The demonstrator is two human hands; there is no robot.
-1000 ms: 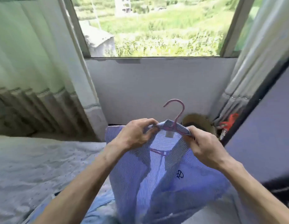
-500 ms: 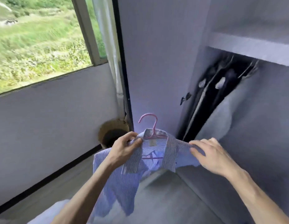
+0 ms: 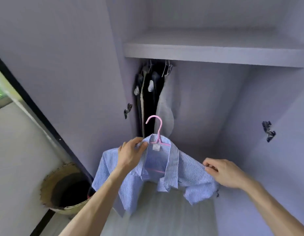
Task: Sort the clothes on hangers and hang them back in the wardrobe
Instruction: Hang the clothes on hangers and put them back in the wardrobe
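Fingers [image 3: 132, 141] of left hand [image 3: 130, 155] and right hand [image 3: 225, 174] pinch blue-striped shirt [image 3: 190, 167] on pink hanger [image 3: 159, 132]

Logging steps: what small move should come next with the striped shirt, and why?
Probably raise the shirt under the shelf beside the dark clothes: its pink hanger hook is free; left hand grips the collar, right hand pinches the shoulder.
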